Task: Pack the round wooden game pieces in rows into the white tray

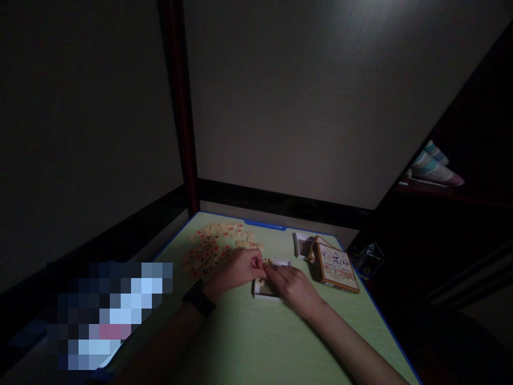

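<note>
A small white open box tray [273,291] lies on the table, with round Chinese chess pieces [260,281] in its left side. Over the tray's left edge is my left hand [239,269], a dark band on its wrist, its fingers curled into a pinch. My right hand [294,283] reaches across the tray from the right, fingers pressed together, their tips meeting those of my left hand. Whatever lies between the fingertips is too small and dark to make out. Many loose pieces [206,259] with red and dark markings spread to the left of my left hand.
A printed Chinese chess box [336,266] leans at the right of the green table [248,342], beside another white tray [303,245]. A blue handle [265,225] is on the far edge. Walls stand behind and to the left. A blurred patch covers the lower left.
</note>
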Demonstrator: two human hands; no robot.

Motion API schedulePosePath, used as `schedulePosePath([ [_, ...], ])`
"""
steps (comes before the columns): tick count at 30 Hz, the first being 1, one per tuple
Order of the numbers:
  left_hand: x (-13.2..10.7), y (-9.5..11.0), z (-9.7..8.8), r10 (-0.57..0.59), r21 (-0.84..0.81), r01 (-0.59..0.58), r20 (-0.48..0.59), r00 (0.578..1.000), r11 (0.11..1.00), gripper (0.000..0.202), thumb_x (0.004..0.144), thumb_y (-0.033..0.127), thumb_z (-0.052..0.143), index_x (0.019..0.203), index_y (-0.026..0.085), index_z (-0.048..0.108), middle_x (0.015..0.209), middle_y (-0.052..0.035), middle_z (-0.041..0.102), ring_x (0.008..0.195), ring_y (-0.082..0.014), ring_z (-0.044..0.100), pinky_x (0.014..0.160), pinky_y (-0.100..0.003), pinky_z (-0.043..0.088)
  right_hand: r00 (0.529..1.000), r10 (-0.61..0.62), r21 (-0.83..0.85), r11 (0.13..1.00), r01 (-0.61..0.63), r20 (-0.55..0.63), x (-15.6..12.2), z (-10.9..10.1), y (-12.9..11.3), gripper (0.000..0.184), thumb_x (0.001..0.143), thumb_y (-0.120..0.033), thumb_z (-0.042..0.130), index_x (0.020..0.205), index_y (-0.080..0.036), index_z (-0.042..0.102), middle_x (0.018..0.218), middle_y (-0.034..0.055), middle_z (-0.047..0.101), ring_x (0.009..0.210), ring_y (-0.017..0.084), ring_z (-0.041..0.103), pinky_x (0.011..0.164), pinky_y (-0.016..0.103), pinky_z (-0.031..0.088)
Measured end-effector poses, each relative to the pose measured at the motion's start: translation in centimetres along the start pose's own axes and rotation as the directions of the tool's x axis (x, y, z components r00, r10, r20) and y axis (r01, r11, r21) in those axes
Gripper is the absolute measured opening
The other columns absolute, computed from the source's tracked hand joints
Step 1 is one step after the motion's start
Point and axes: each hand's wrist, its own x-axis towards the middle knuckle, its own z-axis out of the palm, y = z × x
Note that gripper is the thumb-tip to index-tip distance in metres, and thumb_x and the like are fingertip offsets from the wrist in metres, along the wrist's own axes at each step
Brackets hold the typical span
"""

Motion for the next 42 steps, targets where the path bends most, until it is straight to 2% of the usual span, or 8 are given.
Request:
schedulePosePath([
  [4, -0.1, -0.1, -0.1, 0.002, 0.005, -0.002, 0.043, 0.999, 1.0, 0.008, 0.067, 0.021, 0.07, 0.07, 0.018, 0.063, 0.066, 0.0025, 0.066, 0.065, -0.013, 0.061, 0.058, -0.022, 0.041, 0.999, -0.028, -0.035, 0.999, 0.028, 0.019, 0.0, 0.0, 0.0, 0.038, 0.092, -0.008, 0.056, 0.129, -0.013, 0.06, 0.089, 0.0103, 0.072, 0.079, 0.02, 0.068, 0.073, 0.028, 0.053],
  [8, 0.2, -0.7, -0.6, -0.008, -0.031, 0.011, 0.089, 0.996, 0.999, 0.019, 0.062, 0.028, 0.076, 0.073, 0.017, 0.065, 0.068, 0.002, 0.067, 0.066, -0.0133, 0.061, 0.058, -0.022, 0.041, 1.0, 0.001, 0.038, 0.999, 0.0, -0.012, -0.1, 0.3, 0.1, 0.031, 0.092, -0.009, 0.055, 0.121, -0.014, 0.065, 0.092, 0.0108, 0.073, 0.08, 0.02, 0.069, 0.073, 0.027, 0.053],
  [12, 0.2, -1.0, -2.0, -0.042, 0.095, 0.03, 0.125, 0.991, 0.995, 0.027, 0.056, 0.034, 0.082, 0.066, 0.016, 0.064, 0.06, 0.0032, 0.063, 0.058, -0.012, 0.055, 0.052, -0.022, 0.035, 0.999, 0.047, 0.121, 0.992, -0.048, 0.016, -0.1, 0.7, -0.1, 0.025, 0.088, -0.009, 0.057, 0.108, -0.016, 0.07, 0.086, 0.0091, 0.073, 0.076, 0.018, 0.069, 0.069, 0.025, 0.053],
  [18, -0.7, -1.3, -2.7, -0.075, 0.228, 0.01, 0.278, 0.958, 0.974, 0.017, 0.059, 0.029, 0.079, 0.068, 0.017, 0.072, 0.062, 0.0033, 0.066, 0.06, -0.0128, 0.058, 0.052, -0.022, 0.035, 0.997, 0.042, 0.148, 0.988, -0.052, 0.068, 0.4, 0.7, -0.4, 0.037, 0.081, -0.003, 0.057, 0.111, -0.018, 0.072, 0.082, 0.0073, 0.072, 0.076, 0.018, 0.068, 0.069, 0.025, 0.052],
  [23, -0.6, -1.2, -2.3, -0.058, 0.212, -0.006, 0.295, 0.954, 0.977, 0.011, 0.06, 0.025, 0.079, 0.067, 0.018, 0.073, 0.063, 0.0037, 0.068, 0.061, -0.0128, 0.059, 0.054, -0.021, 0.036, 0.993, 0.028, 0.158, 0.986, -0.045, 0.113, 0.6, 0.3, -0.5, 0.041, 0.08, -0.003, 0.055, 0.115, -0.018, 0.07, 0.089, 0.008, 0.073, 0.08, 0.018, 0.068, 0.073, 0.025, 0.052],
  [29, -0.5, -1.2, -2.2, -0.051, 0.215, -0.015, 0.298, 0.953, 0.976, 0.012, 0.059, 0.027, 0.079, 0.066, 0.019, 0.073, 0.064, 0.0024, 0.07, 0.062, -0.0134, 0.059, 0.054, -0.021, 0.038, 0.996, 0.044, 0.177, 0.982, -0.057, 0.079, 0.7, 0.4, -0.7, 0.026, 0.088, -0.013, 0.06, 0.112, -0.017, 0.07, 0.09, 0.0086, 0.073, 0.081, 0.02, 0.068, 0.071, 0.027, 0.052],
  [34, -0.4, -1.4, -2.0, -0.069, 0.215, 0.002, 0.307, 0.949, 0.977, 0.015, 0.058, 0.029, 0.079, 0.067, 0.019, 0.073, 0.066, 0.0012, 0.071, 0.064, -0.0139, 0.062, 0.057, -0.021, 0.041, 0.993, 0.076, 0.169, 0.982, -0.09, 0.085, 1.0, 0.8, -0.8, 0.017, 0.089, -0.011, 0.059, 0.099, -0.017, 0.071, 0.082, 0.0077, 0.072, 0.077, 0.018, 0.067, 0.068, 0.026, 0.05],
  [42, -0.5, -1.4, -2.1, -0.044, 0.2, -0.018, 0.301, 0.953, 0.98, 0.014, 0.06, 0.028, 0.079, 0.069, 0.018, 0.074, 0.067, 0.0014, 0.072, 0.065, -0.0145, 0.062, 0.057, -0.021, 0.041, 0.983, 0.129, 0.258, 0.953, -0.16, 0.13, 1.1, 0.9, -0.7, 0.02, 0.087, -0.009, 0.059, 0.102, -0.018, 0.07, 0.092, 0.0074, 0.073, 0.084, 0.018, 0.068, 0.076, 0.025, 0.05],
])
